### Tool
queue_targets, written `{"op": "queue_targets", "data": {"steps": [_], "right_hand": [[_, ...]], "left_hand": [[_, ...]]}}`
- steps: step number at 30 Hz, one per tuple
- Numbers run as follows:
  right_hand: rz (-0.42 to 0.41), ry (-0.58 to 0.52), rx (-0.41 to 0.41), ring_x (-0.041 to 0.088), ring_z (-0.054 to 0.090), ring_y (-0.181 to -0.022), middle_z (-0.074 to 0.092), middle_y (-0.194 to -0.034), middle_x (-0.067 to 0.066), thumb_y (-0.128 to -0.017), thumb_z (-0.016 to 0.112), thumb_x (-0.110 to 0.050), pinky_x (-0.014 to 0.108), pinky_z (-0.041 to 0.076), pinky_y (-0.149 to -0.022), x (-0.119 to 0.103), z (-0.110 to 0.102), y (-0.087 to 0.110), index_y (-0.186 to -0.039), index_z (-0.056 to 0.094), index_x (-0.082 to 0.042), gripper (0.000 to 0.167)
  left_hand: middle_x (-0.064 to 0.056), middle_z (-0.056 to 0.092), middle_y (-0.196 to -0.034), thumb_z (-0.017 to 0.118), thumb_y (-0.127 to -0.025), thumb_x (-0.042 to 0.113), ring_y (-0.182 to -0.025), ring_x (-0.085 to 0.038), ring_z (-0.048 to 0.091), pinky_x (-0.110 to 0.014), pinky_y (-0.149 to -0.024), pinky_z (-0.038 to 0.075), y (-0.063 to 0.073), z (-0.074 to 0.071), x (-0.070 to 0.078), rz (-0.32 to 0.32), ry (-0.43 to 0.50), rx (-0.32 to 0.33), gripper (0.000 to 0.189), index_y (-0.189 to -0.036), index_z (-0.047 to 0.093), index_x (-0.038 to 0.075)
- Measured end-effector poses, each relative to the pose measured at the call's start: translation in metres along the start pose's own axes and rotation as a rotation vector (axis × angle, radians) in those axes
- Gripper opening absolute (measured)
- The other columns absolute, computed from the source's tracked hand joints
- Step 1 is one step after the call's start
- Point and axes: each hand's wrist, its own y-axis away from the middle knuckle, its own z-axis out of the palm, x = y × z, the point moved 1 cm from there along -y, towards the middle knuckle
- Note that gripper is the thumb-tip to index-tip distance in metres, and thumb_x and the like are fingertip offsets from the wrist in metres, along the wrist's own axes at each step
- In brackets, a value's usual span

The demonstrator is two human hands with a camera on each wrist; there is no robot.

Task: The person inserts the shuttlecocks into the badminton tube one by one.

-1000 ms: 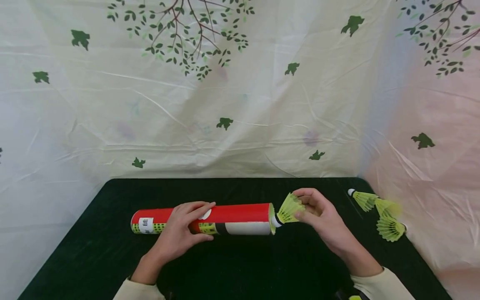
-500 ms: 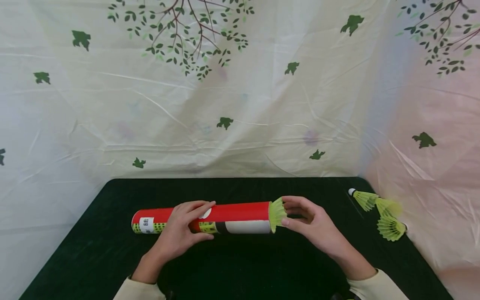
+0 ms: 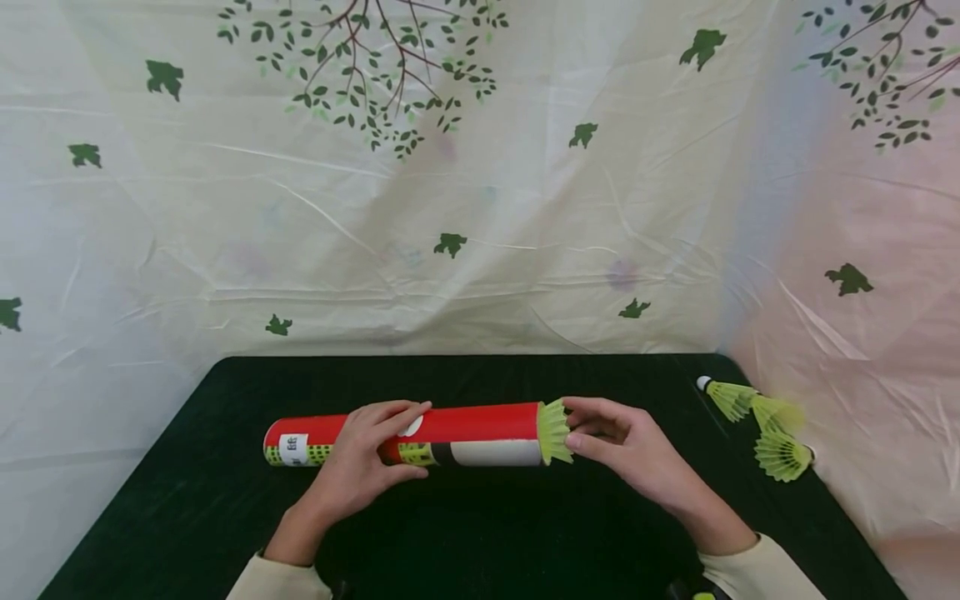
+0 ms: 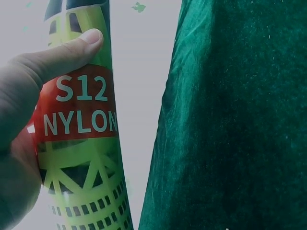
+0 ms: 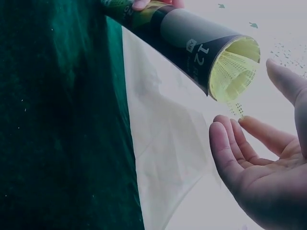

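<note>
Tube (image 3: 480,422) lies on the tabletop (image 3: 487,533), the grip of the left hand (image 3: 367,446) wrapped round it, probably for steadiness; its mouth, a shuttlecock (image 3: 552,432) protruding, faces the right hand (image 3: 630,446), likely for easy reach, that grip loosely wide.

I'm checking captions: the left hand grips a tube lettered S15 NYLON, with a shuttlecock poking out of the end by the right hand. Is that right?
S15 is wrong: the left wrist view shows the tube lettered S12 NYLON. The left hand does grip it, with a shuttlecock poking out of the end by the right hand.
</note>
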Motion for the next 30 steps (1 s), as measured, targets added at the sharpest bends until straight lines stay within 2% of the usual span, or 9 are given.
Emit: {"op": "queue_targets", "data": {"steps": [6,11,23,30], "right_hand": [[-0.023,-0.021,-0.008,0.031,0.059,-0.109,0.056,-0.128,0.017,-0.094,0.071,-0.022,0.034,0.052,-0.09,0.0,0.007,-0.004,-0.143,0.054,-0.008,0.053],[-0.017,0.018,-0.012,0.029,0.06,-0.107,0.057,-0.126,0.015,-0.092,0.074,-0.026,0.036,0.051,-0.091,-0.001,0.013,-0.007,-0.14,0.056,-0.009,0.054],[-0.046,0.01,-0.01,0.03,0.06,-0.108,0.056,-0.132,0.017,-0.092,0.075,-0.022,0.03,0.053,-0.088,-0.004,0.012,-0.003,-0.137,0.059,-0.006,0.051],[-0.045,-0.001,0.03,0.028,0.063,-0.107,0.059,-0.129,0.015,-0.089,0.078,-0.024,0.031,0.053,-0.09,-0.004,0.02,-0.005,-0.136,0.06,-0.008,0.053]], "left_hand": [[0.006,0.053,-0.141,0.092,-0.072,0.028,-0.126,-0.02,0.045,-0.057,-0.105,0.035,-0.001,0.001,0.0,0.0,-0.009,0.005,0.09,-0.148,0.046,0.045],[0.005,0.053,-0.141,0.093,-0.071,0.027,-0.126,-0.021,0.046,-0.058,-0.105,0.034,-0.001,0.002,0.0,0.001,-0.016,0.004,0.092,-0.148,0.046,0.045],[0.005,0.053,-0.141,0.093,-0.07,0.025,-0.126,-0.021,0.046,-0.059,-0.105,0.035,-0.002,0.004,0.0,0.0,-0.021,-0.004,0.094,-0.148,0.046,0.046],[0.004,0.052,-0.142,0.093,-0.07,0.023,-0.126,-0.021,0.046,-0.058,-0.105,0.035,-0.001,0.005,0.001,-0.003,-0.024,-0.002,0.094,-0.148,0.046,0.044]]}}
